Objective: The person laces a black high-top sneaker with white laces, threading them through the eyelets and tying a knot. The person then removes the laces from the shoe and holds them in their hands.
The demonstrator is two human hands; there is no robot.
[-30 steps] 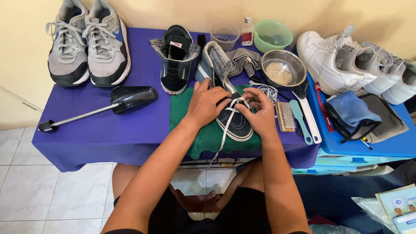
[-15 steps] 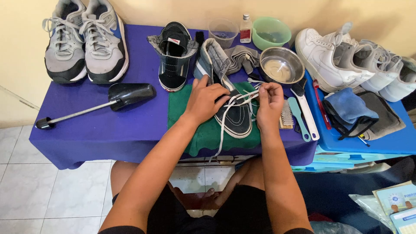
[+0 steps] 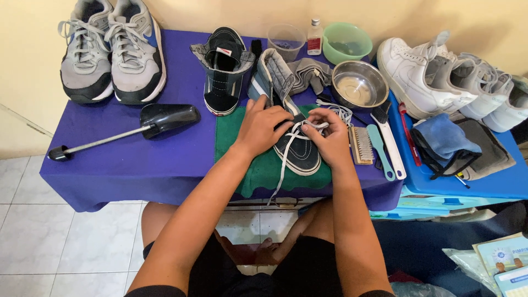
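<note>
Dark low sneaker (image 3: pixel 297 148) on a green cloth (image 3: pixel 258 165) at the middle of a purple-draped table (image 3: pixel 137 159), its long axis running away from the person, toe toward the near edge and open collar toward the wall. A white lace (image 3: pixel 286 159) crosses the upper; one end trails off the near edge of the cloth. Left hand (image 3: pixel 263 125) lies flat on the shoe's left flank, fingers curled over the eyelet row, pinning it. Right hand (image 3: pixel 330 135) sits at the right flank with its fingertips pinched on the lace (the exact grip is partly hidden). The hands face each other across the shoe, apart but close; both are equally near it. Outward: the matching sneaker (image 3: pixel 223 69) upright behind, a black shoe tree (image 3: pixel 137 124) to the left, grey trainers (image 3: pixel 110 49) at the far left corner; a steel bowl (image 3: pixel 358 85), a brush (image 3: pixel 362 146) and white sneakers (image 3: pixel 434 71) to the right, on and near a blue tray (image 3: pixel 495 176).
</note>
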